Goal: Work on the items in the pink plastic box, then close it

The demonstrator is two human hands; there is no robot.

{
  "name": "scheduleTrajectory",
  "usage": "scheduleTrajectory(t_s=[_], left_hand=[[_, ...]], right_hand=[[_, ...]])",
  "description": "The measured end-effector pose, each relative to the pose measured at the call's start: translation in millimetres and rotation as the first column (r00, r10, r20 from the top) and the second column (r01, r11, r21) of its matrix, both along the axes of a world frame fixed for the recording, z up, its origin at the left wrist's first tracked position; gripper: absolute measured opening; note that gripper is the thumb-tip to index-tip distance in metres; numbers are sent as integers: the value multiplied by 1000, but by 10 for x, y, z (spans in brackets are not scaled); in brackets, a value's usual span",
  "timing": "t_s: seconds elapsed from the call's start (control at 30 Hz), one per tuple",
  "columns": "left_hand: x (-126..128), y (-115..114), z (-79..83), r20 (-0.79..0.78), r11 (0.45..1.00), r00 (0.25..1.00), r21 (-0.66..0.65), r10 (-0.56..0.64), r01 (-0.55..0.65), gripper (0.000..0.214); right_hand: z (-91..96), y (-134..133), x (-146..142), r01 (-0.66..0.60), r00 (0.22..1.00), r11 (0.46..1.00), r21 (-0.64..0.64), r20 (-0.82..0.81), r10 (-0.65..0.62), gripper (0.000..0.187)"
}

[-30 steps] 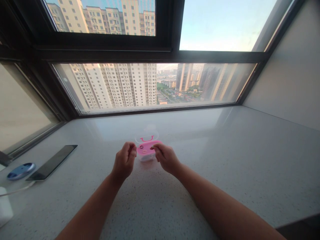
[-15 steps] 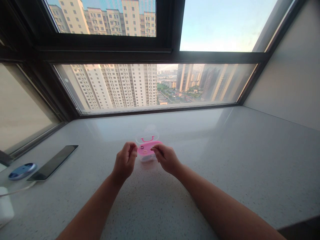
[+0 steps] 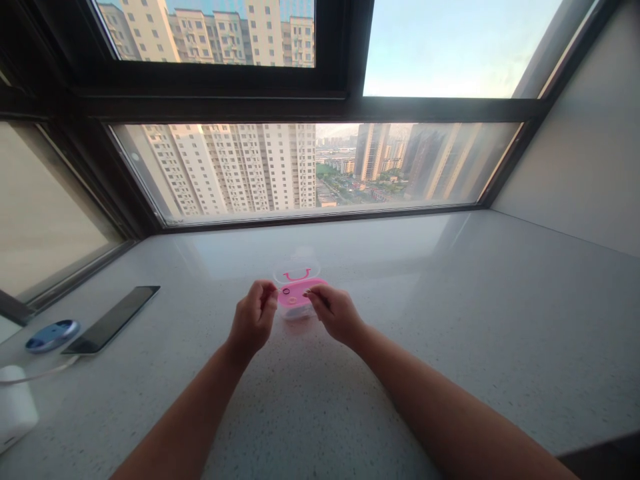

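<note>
Right hand [image 3: 340, 313] pinches a small thing [image 3: 307, 293], too tiny to identify, over the pink tray [image 3: 300, 287] of a clear box [image 3: 299, 312] on the sill [image 3: 425, 320]. Left hand [image 3: 254, 313], fingers pressed together, hovers by the tray's left end; what it grips, if anything, I cannot tell. Between the hands, a dark ring [image 3: 286, 291] shows against the tray.

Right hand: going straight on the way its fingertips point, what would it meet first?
Probably the dark ring, seen against the pink tray, with the left hand beyond; depth is unclear, so it might pass above the ring.
</note>
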State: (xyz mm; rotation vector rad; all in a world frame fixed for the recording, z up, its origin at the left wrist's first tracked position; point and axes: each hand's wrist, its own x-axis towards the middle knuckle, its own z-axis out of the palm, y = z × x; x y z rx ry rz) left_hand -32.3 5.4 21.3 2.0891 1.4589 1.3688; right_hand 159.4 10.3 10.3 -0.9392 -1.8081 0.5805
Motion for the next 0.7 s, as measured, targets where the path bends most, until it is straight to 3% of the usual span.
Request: scheduleTrajectory(t_s=[0.7], left_hand=[[0, -4, 10, -58, 1000, 998, -7, -15, 15, 9]], right_hand=[[-9, 7, -17, 39, 999, 998, 48, 2, -39, 30]])
